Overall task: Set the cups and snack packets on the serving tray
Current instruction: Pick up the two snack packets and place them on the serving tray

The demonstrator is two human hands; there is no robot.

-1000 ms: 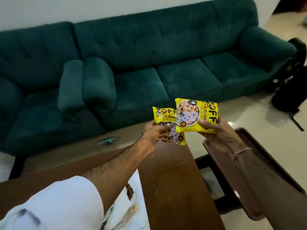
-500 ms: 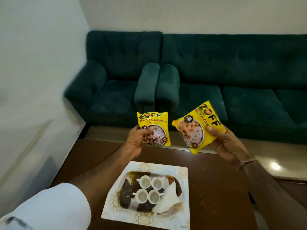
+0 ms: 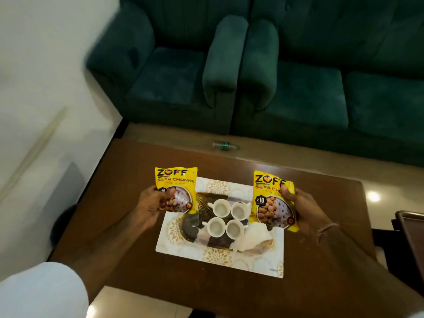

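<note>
Sleeve (image 3: 41,292): white, low in the left corner, bare forearm running up from it.
Left hand (image 3: 150,206): curled round the lower half of the left packet, thumb pressed on its front.
Left packet (image 3: 175,188): yellow, "ZOFF SOYA CHUNKS" facing the camera, held upright above the tray's left edge.
Tray (image 3: 220,260): white rectangle with gold rosettes and a dark pattern in the middle, lying flat on the table.
Cups (image 3: 227,218): four small white ones, bunched two by two in the tray's centre, touching or nearly so, handles pointing outward.
Right packet (image 3: 273,199): same yellow pack, tilted a touch, held above the tray's right side just beside the cups.
Right hand (image 3: 302,210): clamped on that packet's right edge, thumb over the front, a thread band on the wrist.
Table (image 3: 114,180): dark brown wood, carrying the tray.
Bottle (image 3: 226,145): small, lying on the floor beyond the table.
Sofa (image 3: 298,76): dark green, across the back.
</note>
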